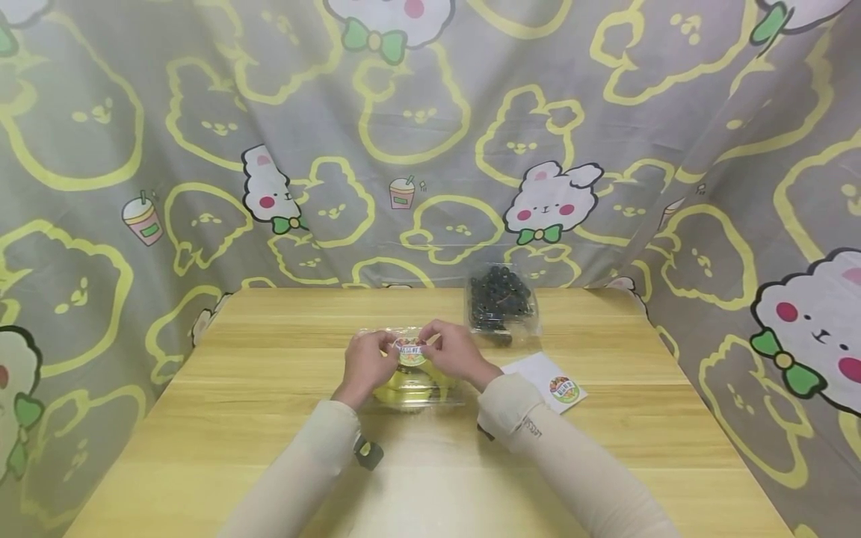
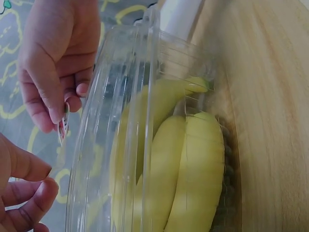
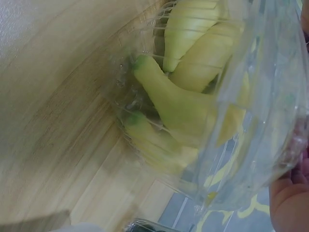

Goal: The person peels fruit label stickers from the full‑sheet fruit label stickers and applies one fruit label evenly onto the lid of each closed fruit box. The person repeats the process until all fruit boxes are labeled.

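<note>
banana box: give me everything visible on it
The banana box is a clear, ribbed plastic clamshell, lying flat on the wooden table near its middle. Inside lie yellow bananas with greenish stems. A round printed sticker sits on the lid. The right hand pinches the sticker's edge; the left hand is at the lid beside it.

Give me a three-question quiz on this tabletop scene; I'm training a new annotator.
1. True or false: the clear box under both hands holds bananas.
2. The right hand pinches what? A) a round sticker on the box lid B) a spoon C) a berry
3. What lies on the table beside the right forearm?

Key:
1. True.
2. A.
3. A white card with a round sticker on it; a clear tub of dark berries stands behind it.
</note>
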Tool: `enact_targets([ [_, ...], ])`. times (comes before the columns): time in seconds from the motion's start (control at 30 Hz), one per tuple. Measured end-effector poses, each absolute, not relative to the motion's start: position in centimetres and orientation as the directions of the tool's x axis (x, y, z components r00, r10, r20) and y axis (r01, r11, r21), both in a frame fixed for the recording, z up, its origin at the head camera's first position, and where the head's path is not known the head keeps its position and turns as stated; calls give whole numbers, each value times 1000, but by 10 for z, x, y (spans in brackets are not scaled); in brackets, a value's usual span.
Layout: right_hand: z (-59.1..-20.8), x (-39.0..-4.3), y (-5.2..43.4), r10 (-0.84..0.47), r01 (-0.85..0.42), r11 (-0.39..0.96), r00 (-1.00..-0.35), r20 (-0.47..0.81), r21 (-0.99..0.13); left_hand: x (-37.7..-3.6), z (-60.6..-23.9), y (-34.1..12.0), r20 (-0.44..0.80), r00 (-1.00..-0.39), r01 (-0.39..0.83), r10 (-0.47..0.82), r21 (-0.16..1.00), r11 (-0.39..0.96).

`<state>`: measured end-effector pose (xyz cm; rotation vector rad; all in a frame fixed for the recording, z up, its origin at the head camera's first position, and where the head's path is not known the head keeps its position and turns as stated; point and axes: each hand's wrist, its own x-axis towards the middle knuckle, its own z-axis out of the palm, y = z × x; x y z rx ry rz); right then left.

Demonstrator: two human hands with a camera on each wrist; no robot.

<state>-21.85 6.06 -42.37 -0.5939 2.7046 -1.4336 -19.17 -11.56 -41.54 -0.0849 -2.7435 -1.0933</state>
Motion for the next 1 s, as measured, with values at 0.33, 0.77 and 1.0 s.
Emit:
enact_targets([
  [0.33, -425, -217, 56, -382, -376, 538, -907, 180, -755, -189, -417, -119, 177, -984, 108, -10, 642, 759],
  [0.77, -426, -218, 48, -427, -435, 533, -879, 213, -726, -187, -419, -122, 180, -984, 99, -16, 609, 787],
  [1.0, -426, -218, 45, -423, -432, 539, -881, 212, -723, -189, -417, -126, 167, -986, 80, -30, 611, 787],
])
